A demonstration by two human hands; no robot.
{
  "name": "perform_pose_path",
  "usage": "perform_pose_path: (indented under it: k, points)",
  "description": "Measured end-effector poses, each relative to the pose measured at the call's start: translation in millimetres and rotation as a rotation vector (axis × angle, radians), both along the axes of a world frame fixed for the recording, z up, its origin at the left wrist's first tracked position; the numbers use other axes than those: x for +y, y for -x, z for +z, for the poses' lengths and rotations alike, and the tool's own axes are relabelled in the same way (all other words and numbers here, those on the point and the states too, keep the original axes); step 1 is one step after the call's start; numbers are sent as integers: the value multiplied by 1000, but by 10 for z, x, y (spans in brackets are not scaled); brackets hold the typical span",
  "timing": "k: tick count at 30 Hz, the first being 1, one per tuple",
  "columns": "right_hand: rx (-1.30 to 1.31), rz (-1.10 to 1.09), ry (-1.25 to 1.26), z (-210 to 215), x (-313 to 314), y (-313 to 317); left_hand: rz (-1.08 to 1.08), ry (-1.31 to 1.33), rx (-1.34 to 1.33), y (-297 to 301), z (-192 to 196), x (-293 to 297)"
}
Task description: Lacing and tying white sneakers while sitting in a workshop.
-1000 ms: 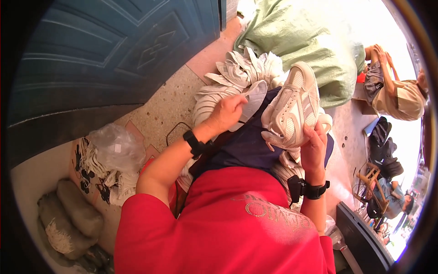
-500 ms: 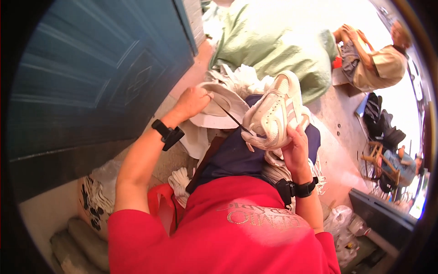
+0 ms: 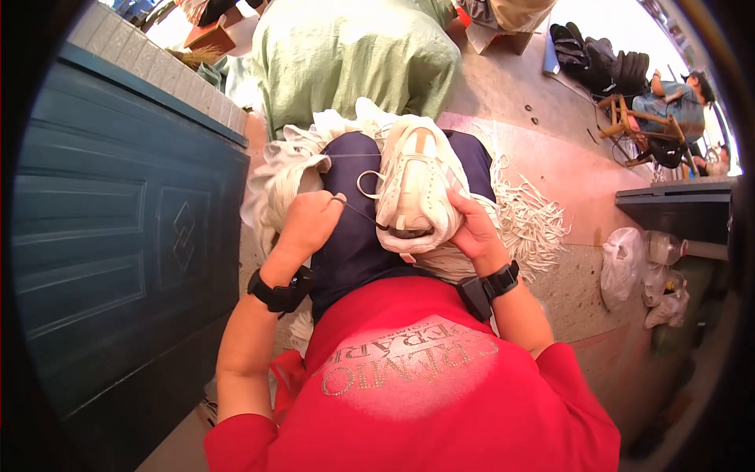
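In the head view, a person in a red shirt sits with a white shoe [image 3: 415, 182] on the lap, which is covered in dark blue cloth [image 3: 354, 236]. The shoe lies sole-side away, its toe pointing toward the upper edge of the picture, its heel end toward the person's body.

The right hand [image 3: 470, 228] cups the shoe from the right side near the heel, fingers wrapped against its side and thumb on the upper, so it has a firm hold. A black wrist strap [image 3: 500, 278] sits just behind it.

The left hand [image 3: 309, 226] is just left of the shoe, its fingers pinched shut on a thin needle [image 3: 358, 212] that runs from the fingertips to the shoe's edge. A thread [image 3: 366, 182] loops beside the shoe's left side. This wrist carries a black band [image 3: 277, 294] too.

Around the lap lies a heap of white shoe parts [image 3: 527, 220], spreading on the floor [image 3: 566, 157] to the right and left of the knees. A large green sack [image 3: 354, 55] stands beyond the knees. A blue door [image 3: 118, 236] fills the left side. At the right, clear plastic bags [image 3: 641, 267] lie on the floor, and further off another person [image 3: 668, 102] sits near a wooden stool [image 3: 621, 126].
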State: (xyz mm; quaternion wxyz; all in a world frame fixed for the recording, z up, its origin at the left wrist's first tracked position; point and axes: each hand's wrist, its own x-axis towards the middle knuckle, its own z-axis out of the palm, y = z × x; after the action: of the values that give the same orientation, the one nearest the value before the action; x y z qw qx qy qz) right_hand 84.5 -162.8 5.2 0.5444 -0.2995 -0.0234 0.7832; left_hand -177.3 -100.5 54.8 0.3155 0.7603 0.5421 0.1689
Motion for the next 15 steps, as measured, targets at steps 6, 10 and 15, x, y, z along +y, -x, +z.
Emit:
perform_pose_path:
  k: [6,10,15]
  points:
    - [-40,36,-127,-80,-39,-17,-107,410,-125,-160,-237,-345]
    - [-50,41,-125,-40,-75,51,99,790,-136,-283,-12,-265]
    - [-42,22,-110,-13,-64,46,-93,464,-76,-457,-273,-214]
